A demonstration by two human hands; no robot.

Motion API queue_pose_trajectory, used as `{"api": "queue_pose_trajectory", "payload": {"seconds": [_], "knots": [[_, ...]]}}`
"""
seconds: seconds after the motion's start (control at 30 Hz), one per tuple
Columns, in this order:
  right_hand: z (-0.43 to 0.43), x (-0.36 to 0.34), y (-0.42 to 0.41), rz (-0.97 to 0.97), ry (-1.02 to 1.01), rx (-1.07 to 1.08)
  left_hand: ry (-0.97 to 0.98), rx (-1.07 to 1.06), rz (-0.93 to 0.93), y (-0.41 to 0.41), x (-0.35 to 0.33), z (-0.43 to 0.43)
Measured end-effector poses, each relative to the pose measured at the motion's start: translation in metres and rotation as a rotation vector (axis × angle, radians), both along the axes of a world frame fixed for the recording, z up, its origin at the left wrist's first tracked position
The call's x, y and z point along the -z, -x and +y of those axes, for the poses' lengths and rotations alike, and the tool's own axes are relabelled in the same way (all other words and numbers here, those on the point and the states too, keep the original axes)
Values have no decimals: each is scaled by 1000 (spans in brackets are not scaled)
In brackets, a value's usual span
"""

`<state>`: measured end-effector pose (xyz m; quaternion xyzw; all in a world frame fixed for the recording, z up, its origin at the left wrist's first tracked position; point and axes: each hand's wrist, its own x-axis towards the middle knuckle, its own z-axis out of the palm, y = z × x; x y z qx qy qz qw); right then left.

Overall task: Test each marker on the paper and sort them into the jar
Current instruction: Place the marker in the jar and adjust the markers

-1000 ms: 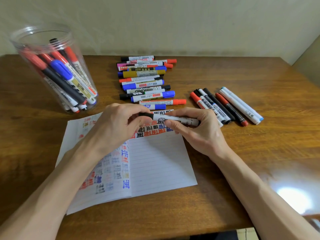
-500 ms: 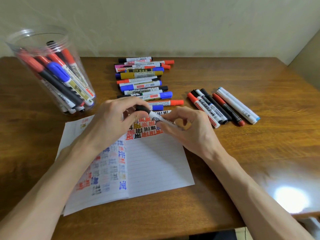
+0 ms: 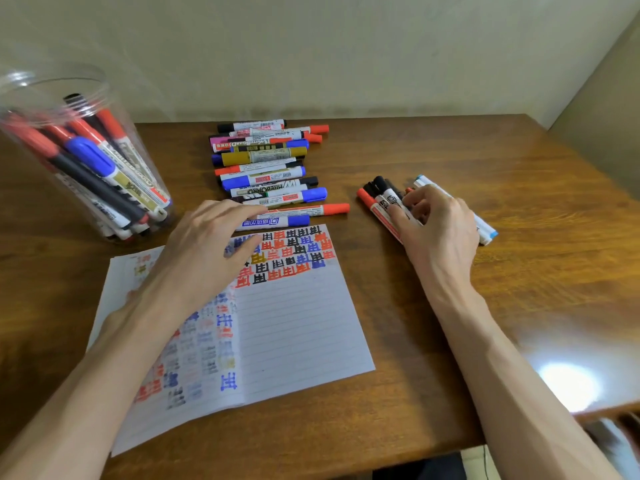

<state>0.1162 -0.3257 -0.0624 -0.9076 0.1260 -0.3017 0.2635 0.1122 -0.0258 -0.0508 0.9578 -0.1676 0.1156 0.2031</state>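
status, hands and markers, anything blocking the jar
Left hand open over the paper, fingertips by the blue-capped marker. Right hand grips a black-capped marker at the right-side group. Jar mouth open, nothing in the way.

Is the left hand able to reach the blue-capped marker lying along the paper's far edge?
Probably yes: the left hand holds nothing, its fingers are right by the blue-capped marker, and nothing covers it.

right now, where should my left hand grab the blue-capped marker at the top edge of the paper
Pinch the blue-capped marker by its white barrel mid-length, from above: thumb on the free paper side, fingertip between it and the red-capped marker close behind. It lies flat, crosswise, tail end by your left hand; your right hand holds a black-capped marker.
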Motion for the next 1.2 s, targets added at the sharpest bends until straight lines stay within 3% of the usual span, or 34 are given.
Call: {"api": "queue_pose_trajectory", "payload": {"seconds": [0.57,0.93,1.07,1.2], "knots": [[2,6,-6,-47,90,27,-43,-177,66,0,-3,-1],[14,11,-4,-101,122,-169,1,-256,109,1,-5,-1],[20,12,-1,-15,208,-298,25,-255,135,3,-6,-1],[15,16,-6,-4,227,-240,50,-253,125,5,-8,-2]]}}
